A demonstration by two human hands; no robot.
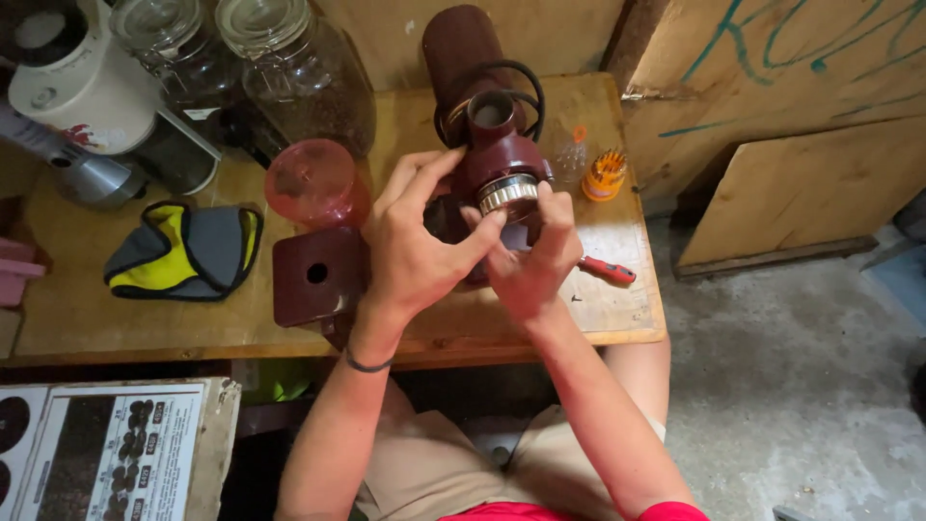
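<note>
Dark red metal grinder (487, 145) stands on the wooden desk (116, 318); both hands' fingers pinch its ribbed silver ring (507, 193), left hand (415, 246) beside right hand (531, 256). It looks like the ring-turning step, needing a firm, even twist.

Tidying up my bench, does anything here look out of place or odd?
The dark red machine lies on its side with both hands on its silver ring; its pink hopper and square cover sit detached beside it.
</note>
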